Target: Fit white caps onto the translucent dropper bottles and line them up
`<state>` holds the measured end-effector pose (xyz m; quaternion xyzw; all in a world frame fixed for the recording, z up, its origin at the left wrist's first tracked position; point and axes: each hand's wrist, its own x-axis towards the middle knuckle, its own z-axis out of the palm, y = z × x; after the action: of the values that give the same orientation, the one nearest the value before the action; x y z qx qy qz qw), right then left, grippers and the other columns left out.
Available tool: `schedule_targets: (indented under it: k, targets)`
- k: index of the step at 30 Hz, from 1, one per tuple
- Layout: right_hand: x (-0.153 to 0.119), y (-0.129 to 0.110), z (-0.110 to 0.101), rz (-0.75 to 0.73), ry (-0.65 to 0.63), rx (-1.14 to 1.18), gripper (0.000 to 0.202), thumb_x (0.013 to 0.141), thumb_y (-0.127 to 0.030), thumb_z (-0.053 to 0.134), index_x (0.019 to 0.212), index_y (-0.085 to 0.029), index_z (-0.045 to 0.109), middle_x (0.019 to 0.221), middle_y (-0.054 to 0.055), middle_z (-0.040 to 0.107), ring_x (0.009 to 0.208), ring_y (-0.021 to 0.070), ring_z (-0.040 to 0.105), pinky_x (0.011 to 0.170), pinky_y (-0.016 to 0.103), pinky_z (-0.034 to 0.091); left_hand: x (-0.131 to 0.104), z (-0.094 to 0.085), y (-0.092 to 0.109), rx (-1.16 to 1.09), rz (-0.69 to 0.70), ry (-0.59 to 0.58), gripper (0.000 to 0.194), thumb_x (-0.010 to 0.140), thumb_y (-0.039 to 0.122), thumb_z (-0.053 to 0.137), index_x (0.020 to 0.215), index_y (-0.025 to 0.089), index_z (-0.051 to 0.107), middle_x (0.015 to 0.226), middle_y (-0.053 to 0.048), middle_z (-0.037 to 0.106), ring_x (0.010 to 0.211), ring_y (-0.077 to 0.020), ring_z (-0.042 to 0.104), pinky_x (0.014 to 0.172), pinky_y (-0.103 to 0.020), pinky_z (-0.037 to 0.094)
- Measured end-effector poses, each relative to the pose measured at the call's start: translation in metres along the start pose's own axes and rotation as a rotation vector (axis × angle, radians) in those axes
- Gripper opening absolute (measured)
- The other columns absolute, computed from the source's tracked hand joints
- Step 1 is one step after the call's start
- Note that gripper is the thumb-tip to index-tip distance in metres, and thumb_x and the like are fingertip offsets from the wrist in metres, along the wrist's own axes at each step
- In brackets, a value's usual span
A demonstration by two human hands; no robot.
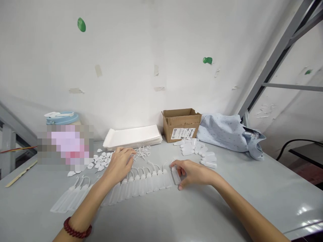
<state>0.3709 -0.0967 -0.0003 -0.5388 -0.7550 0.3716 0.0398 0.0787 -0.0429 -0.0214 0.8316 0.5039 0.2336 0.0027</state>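
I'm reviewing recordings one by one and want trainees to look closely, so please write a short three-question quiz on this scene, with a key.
1. Multiple choice: what does the right hand hold?
A) a wooden stick
B) a translucent bottle
C) a blue lid

2. True or false: a dark red bracelet is worn on the same arm as the left hand.

3. Fill in: along the wall, the open cardboard box stands between the white stack and the ____.

Key:
1. B
2. True
3. light blue cloth
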Motion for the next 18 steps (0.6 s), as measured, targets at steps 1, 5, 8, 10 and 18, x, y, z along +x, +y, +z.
schedule_targets:
  k: [1,5,8,10,18]
  targets:
    - [0.000,-0.001,0.000,-0.004,0.001,0.003,0.068,0.060,-0.031,0.077,0.122,-0.024,0.051,0.090,0.001,0.053,0.087,0.0198,0.052,0.070,0.027,0.041,0.000,-0.001,0.001,-0.004,-0.005,0.002,0.032,0.084,0.024,0.038,0.097,0.019,0.067,0.106,-0.008,0.068,0.098,-0.0293,0.052,0.084,-0.045,0.042]
    - [-0.002,-0.004,0.000,-0.025,0.003,0.014,0.066,0.061,-0.025,0.075,0.123,-0.025,0.052,0.088,0.001,0.053,0.087,0.0195,0.052,0.070,0.027,0.040,0.000,-0.003,0.002,-0.014,-0.028,0.006,0.031,0.084,0.027,0.039,0.098,0.019,0.066,0.104,-0.008,0.069,0.101,-0.0298,0.052,0.085,-0.045,0.042]
    - [-0.003,-0.009,0.001,-0.027,-0.001,0.017,0.067,0.062,-0.023,0.075,0.125,-0.025,0.052,0.088,0.001,0.053,0.086,0.0196,0.052,0.069,0.027,0.040,0.000,-0.004,0.003,-0.015,-0.049,0.012,0.031,0.084,0.029,0.039,0.098,0.018,0.066,0.103,-0.008,0.069,0.103,-0.0304,0.051,0.085,-0.044,0.041]
    - [-0.002,-0.011,0.002,-0.025,0.002,0.018,0.067,0.062,-0.024,0.075,0.125,-0.024,0.052,0.088,0.001,0.054,0.085,0.0194,0.052,0.068,0.026,0.040,0.000,-0.005,0.004,-0.015,-0.060,0.019,0.031,0.084,0.030,0.039,0.098,0.019,0.066,0.102,-0.008,0.069,0.103,-0.0303,0.051,0.085,-0.044,0.041]
    - [0.000,-0.010,0.005,-0.039,0.007,0.021,0.075,0.061,-0.028,0.076,0.130,-0.024,0.047,0.090,0.001,0.054,0.084,0.0183,0.052,0.069,0.026,0.040,0.000,-0.007,0.005,-0.018,-0.082,0.031,0.034,0.084,0.032,0.039,0.097,0.017,0.066,0.101,-0.010,0.069,0.101,-0.0313,0.051,0.083,-0.045,0.042]
